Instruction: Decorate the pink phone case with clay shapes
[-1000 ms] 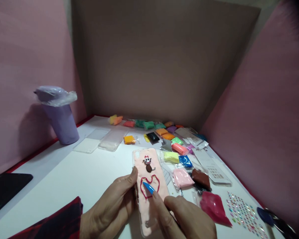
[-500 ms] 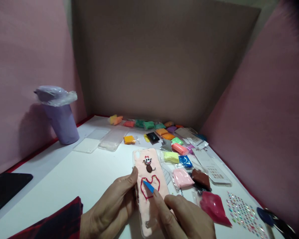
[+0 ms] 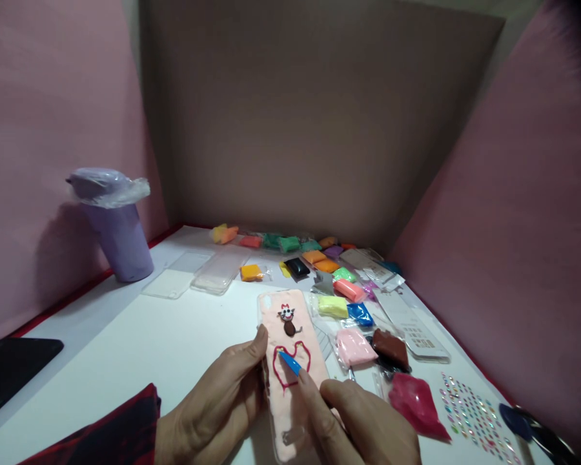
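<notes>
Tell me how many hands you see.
2: the left hand holds the pink case at its left edge; the right hand grips the blue tool.

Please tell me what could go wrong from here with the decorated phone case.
The blue tool in the right hand has its tip close to the upper left of the red heart outline, so a slip might dent or drag that thin line. The left hand holds the phone case by its edge; a hard squeeze could mark the pink surface. The cat figure sits just above the heart and may be smudged by a stray touch.
</notes>
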`<state>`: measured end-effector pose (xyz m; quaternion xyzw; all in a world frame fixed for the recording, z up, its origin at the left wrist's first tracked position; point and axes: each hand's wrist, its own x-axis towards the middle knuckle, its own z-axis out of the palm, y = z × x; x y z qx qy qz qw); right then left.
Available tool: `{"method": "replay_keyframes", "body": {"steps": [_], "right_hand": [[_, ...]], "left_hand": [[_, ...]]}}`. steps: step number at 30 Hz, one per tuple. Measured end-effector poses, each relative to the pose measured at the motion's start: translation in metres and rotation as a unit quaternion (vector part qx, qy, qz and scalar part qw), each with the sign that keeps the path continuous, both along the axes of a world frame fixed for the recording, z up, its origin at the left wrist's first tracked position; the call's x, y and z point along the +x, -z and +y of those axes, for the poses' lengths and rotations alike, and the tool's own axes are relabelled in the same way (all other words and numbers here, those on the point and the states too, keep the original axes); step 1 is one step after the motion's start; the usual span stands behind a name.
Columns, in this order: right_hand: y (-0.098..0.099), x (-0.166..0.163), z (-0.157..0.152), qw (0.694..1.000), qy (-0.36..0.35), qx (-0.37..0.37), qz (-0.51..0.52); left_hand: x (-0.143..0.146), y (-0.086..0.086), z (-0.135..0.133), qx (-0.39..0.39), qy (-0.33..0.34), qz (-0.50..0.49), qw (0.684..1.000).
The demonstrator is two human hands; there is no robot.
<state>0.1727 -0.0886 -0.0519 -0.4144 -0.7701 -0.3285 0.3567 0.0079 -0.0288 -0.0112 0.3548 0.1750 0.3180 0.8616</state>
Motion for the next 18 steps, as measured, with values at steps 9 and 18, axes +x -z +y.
{"method": "replay_keyframes", "body": {"steps": [9,18], "right_hand": [[-0.001,-0.003,0.000,1.000,-0.003,0.016,-0.014],[0.008,0.000,-0.003,1.000,0.005,-0.001,0.023]], "left_hand": [[0.000,0.001,0.000,0.000,-0.006,0.003,1.000],[0.001,0.001,0.001,-0.010,-0.002,0.005,1.000]]}}
